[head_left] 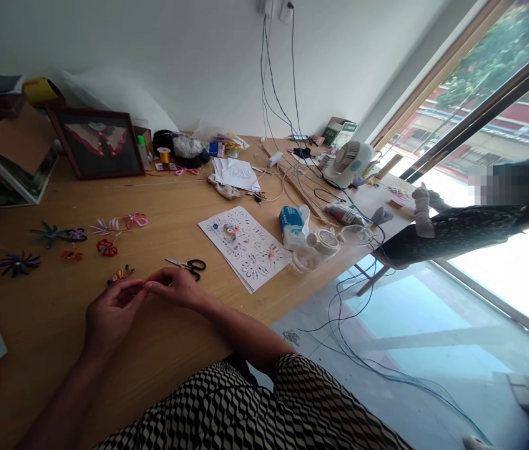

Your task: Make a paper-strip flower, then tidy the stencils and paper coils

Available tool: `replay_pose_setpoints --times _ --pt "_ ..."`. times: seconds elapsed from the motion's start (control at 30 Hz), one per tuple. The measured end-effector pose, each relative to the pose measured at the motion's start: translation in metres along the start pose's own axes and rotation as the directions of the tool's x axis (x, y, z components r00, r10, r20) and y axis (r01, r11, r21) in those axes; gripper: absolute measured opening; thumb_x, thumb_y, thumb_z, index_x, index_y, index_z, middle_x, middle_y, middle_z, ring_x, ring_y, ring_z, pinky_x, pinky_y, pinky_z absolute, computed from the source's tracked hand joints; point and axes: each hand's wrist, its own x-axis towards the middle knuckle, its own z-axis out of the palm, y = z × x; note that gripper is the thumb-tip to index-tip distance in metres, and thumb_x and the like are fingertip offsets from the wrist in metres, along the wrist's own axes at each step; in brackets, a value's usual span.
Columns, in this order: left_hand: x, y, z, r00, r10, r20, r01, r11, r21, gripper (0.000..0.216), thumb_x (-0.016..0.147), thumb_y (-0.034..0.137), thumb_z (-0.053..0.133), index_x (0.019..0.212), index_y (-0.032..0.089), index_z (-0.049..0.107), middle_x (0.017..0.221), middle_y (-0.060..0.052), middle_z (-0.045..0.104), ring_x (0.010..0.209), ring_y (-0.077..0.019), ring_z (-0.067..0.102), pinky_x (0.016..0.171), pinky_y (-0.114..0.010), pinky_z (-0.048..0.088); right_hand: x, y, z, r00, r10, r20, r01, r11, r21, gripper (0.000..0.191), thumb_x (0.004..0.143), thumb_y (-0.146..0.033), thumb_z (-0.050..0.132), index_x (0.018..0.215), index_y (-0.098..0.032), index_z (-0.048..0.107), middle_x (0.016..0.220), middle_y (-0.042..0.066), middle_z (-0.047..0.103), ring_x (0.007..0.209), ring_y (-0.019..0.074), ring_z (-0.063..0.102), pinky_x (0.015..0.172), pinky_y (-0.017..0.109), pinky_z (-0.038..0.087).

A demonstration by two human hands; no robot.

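Note:
My left hand (112,309) and my right hand (176,286) meet over the near part of the wooden table, fingertips pinched together. A speck of red shows between them, but it is too small to name and the fingers mostly hide it. Just beyond my left fingers lies a small orange and green craft piece (121,274). Black-handled scissors (193,265) rest behind my right hand, blades pointing left. Several flower-like pieces are spread to the left, among them a red flower (107,247), a pink one (136,220), a green one (49,234) and a dark blue one (18,264).
Patterned paper sheets (250,270) with small coloured bits lie to the right, beside a tissue pack (292,225) and clear jars (325,240). A framed collar piece (100,144) stands at the back. Cables (339,312) hang to the floor. Another person (456,234) sits far right.

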Motion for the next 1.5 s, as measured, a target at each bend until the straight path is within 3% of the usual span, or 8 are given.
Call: replay_pose_setpoints --times 0.13,0.27,0.47,0.6,0.77,0.87,1.2,1.5 --pt "-0.003 -0.004 0.0 0.977 0.206 0.045 -0.21 0.969 0.129 0.027 0.073 0.042 0.069 0.089 0.021 0.07 0.097 -0.002 0.068 0.08 -0.018 0.065 0.08 -0.03 0.056 0.001 0.004 0.003 0.996 0.082 0.043 -0.088 0.985 0.147 0.026 0.08 -0.039 0.07 0.088 -0.014 0.071 0.072 -0.001 0.063 0.063 0.0084 0.054 0.059 0.019 0.041" --pt "-0.004 -0.004 -0.001 0.984 0.179 0.024 -0.18 0.976 0.119 0.032 0.076 0.044 0.067 0.099 0.022 0.067 0.098 -0.003 0.069 0.079 -0.019 0.066 0.079 -0.033 0.057 0.002 -0.005 -0.002 0.994 0.073 0.077 -0.083 0.988 0.131 0.021 0.084 -0.034 0.065 0.088 -0.014 0.072 0.069 -0.001 0.063 0.06 0.0076 0.054 0.056 0.018 0.041" --pt "-0.004 -0.007 -0.004 0.975 0.221 -0.025 -0.216 0.968 0.13 0.031 0.079 0.041 0.063 0.102 0.021 0.067 0.105 -0.004 0.065 0.082 -0.0182 0.065 0.08 -0.031 0.055 0.011 -0.028 -0.069 0.998 0.048 -0.047 -0.057 0.977 -0.207 0.021 0.088 -0.03 0.06 0.097 -0.015 0.072 0.081 0.003 0.07 0.067 0.0097 0.058 0.061 0.019 0.042" --pt "-0.005 -0.008 -0.004 0.974 0.227 -0.03 -0.222 0.967 0.122 0.029 0.081 0.041 0.061 0.101 0.021 0.066 0.1 -0.004 0.065 0.078 -0.0179 0.063 0.081 -0.033 0.054 0.013 -0.026 -0.142 0.963 0.04 -0.267 -0.203 0.759 -0.619 0.02 0.091 -0.028 0.057 0.096 -0.016 0.073 0.092 0.006 0.073 0.083 0.0151 0.063 0.071 0.023 0.041" --pt "-0.005 -0.008 -0.004 0.98 0.196 -0.035 -0.192 0.977 0.096 0.031 0.08 0.043 0.06 0.1 0.021 0.066 0.095 -0.005 0.065 0.075 -0.0177 0.063 0.079 -0.033 0.054 0.006 0.0 -0.197 0.911 0.144 -0.386 -0.411 0.386 -0.826 0.026 0.094 -0.027 0.05 0.102 -0.015 0.071 0.103 0.012 0.071 0.094 0.0193 0.064 0.073 0.024 0.04" --pt "-0.004 -0.008 -0.002 0.985 0.17 -0.029 -0.166 0.982 0.094 0.03 0.078 0.043 0.061 0.098 0.021 0.067 0.097 -0.005 0.066 0.076 -0.0181 0.064 0.078 -0.031 0.054 0.005 0.013 -0.207 0.921 0.184 -0.343 -0.386 0.326 -0.863 0.023 0.091 -0.025 0.056 0.107 -0.016 0.07 0.109 0.011 0.07 0.099 0.0197 0.063 0.074 0.023 0.041" --pt "-0.006 -0.007 -0.001 0.973 0.223 -0.059 -0.212 0.965 0.155 0.023 0.079 0.04 0.062 0.094 0.024 0.068 0.092 -0.004 0.068 0.075 -0.018 0.064 0.078 -0.032 0.052 0.026 0.015 -0.205 0.944 0.198 -0.263 -0.319 0.346 -0.883 0.036 0.087 -0.008 0.053 0.115 -0.023 0.069 0.117 0.008 0.067 0.105 0.0193 0.061 0.079 0.022 0.042" --pt "0.011 -0.006 -0.01 0.935 0.007 -0.354 -0.022 0.999 -0.037 0.033 0.074 0.044 0.061 0.094 0.018 0.064 0.063 0.001 0.06 0.058 -0.0146 0.058 0.061 -0.028 0.051 0.02 0.014 -0.212 0.936 0.25 -0.247 -0.291 0.154 -0.944 0.028 0.093 -0.02 0.048 0.11 -0.018 0.07 0.112 0.015 0.068 0.104 0.0228 0.063 0.08 0.026 0.044"
